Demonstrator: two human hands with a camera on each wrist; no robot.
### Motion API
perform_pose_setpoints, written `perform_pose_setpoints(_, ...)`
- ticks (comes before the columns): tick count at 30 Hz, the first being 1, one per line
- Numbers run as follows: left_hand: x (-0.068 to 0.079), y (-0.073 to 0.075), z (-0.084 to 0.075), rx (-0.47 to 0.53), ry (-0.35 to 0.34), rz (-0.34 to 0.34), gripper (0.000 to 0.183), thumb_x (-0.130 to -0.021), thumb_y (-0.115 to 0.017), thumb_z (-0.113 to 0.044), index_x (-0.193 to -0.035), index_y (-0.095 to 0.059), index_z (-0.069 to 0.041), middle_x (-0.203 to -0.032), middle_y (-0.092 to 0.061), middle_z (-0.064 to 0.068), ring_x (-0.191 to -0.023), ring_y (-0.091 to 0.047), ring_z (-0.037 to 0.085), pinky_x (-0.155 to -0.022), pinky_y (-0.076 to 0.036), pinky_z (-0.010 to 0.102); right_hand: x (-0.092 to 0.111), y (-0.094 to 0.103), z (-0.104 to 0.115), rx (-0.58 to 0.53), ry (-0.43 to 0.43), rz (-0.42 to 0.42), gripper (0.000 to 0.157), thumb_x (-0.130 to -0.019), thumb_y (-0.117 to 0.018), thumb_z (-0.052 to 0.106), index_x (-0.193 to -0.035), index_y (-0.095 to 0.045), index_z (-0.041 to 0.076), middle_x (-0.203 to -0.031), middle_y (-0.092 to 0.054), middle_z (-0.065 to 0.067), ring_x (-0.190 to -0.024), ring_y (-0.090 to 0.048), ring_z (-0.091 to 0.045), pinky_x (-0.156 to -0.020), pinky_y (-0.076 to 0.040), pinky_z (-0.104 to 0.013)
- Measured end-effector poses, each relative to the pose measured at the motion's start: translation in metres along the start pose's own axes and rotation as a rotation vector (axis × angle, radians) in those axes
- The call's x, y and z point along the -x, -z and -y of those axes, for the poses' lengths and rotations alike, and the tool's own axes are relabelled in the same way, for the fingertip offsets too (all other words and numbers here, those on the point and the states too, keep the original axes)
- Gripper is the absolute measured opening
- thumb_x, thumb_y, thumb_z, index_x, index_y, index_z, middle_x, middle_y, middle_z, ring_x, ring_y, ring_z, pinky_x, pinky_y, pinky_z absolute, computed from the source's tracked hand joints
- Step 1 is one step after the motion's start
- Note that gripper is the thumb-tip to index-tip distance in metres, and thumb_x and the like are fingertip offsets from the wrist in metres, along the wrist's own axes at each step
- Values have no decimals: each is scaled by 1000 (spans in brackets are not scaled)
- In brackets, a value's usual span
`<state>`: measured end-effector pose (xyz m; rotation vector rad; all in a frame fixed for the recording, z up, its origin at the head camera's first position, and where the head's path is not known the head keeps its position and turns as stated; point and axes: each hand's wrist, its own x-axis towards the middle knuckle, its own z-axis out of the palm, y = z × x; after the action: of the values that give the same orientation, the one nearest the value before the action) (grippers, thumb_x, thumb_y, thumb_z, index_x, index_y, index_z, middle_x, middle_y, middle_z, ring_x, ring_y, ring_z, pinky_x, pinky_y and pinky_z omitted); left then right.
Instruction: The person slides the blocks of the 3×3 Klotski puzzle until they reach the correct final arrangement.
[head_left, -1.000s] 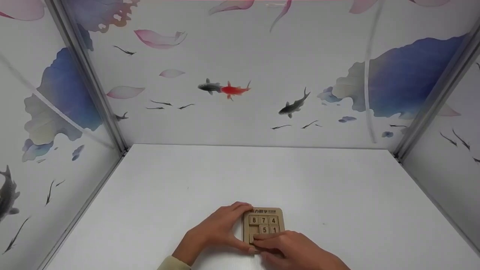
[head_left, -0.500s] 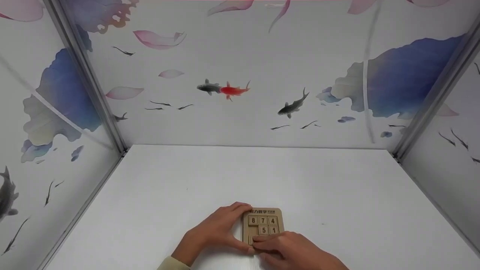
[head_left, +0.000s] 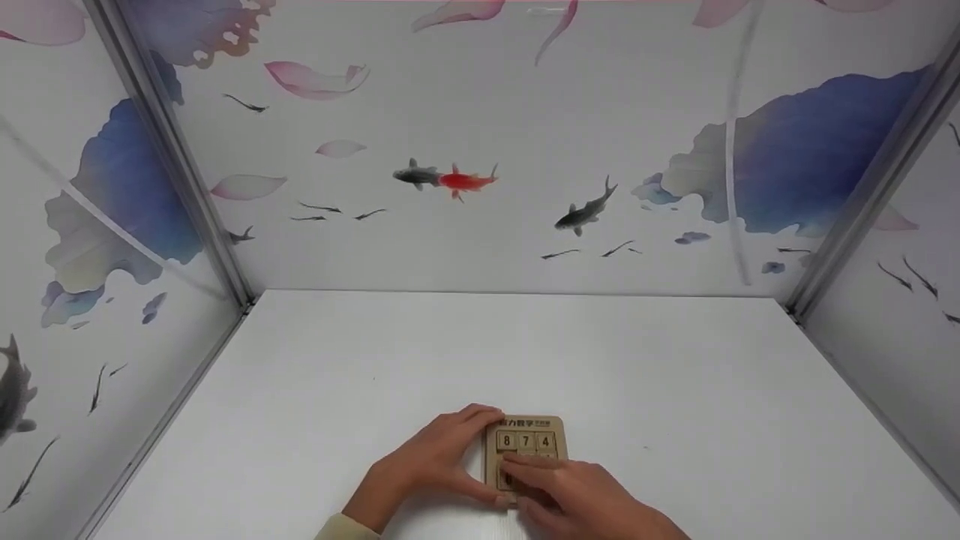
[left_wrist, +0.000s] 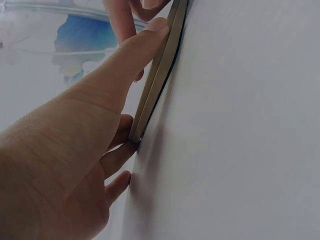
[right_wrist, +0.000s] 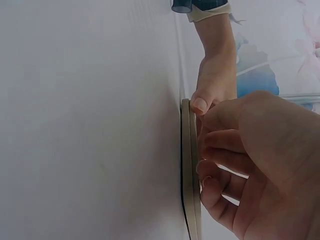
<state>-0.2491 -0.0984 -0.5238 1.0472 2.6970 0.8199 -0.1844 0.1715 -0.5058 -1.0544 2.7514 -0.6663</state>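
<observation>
A wooden number sliding puzzle (head_left: 559, 426) lies flat on the white table, its top row reading 8, 7, 4. My left hand (head_left: 431, 459) grips it from the left, fingers at the far edge and thumb on the near edge. In the left wrist view the thumb sits on the rim of the puzzle (left_wrist: 159, 75). My right hand (head_left: 585, 495) reaches in from the right, its index fingertip on the tiles at the left column's middle. That hand covers most of the lower rows. The right wrist view shows its other fingers bent beside the puzzle (right_wrist: 187, 160).
The white table (head_left: 360, 352) is enclosed by white panels printed with fish, petals and blue leaves. A back wall (head_left: 465, 247) rises at the far edge, and metal posts (head_left: 176, 157) stand at the corners.
My right fingertips have slid a little away from me, from the bottom-left tile up to the middle row, now covering the 5 and 1. My left hand keeps its place.
</observation>
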Motion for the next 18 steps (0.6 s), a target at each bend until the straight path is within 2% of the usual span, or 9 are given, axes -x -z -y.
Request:
perform_pose_setpoints(6,-1,0,0,-9,-9,2,111,-75,-82,-83,-163,-46,-27,-161,-51,-13,-145,-54,14,-125,-47,47,-3,-3,-2,9,-69,-48,52,-110,-61,44,-160,-56,27,-161,-58,6,-137,-67,-22,-104,-63,-48)
perform_pose_setpoints(10,0,-1,0,-16,-1,9,113,-75,-82,-83,-164,-45,-25,-163,-50,-12,-147,-54,18,-126,-45,48,-4,-5,-6,0,-110,-36,53,-110,-61,45,-159,-57,26,-161,-58,6,-140,-65,-25,-106,-62,-51)
perform_pose_setpoints(18,0,-1,-1,-26,-7,-9,110,-75,-80,-85,-162,-46,-27,-160,-51,-15,-143,-55,14,-125,-47,46,-2,-5,-7,19,-69,-39,53,-110,-60,44,-159,-56,24,-163,-56,4,-142,-63,-25,-109,-60,-49)
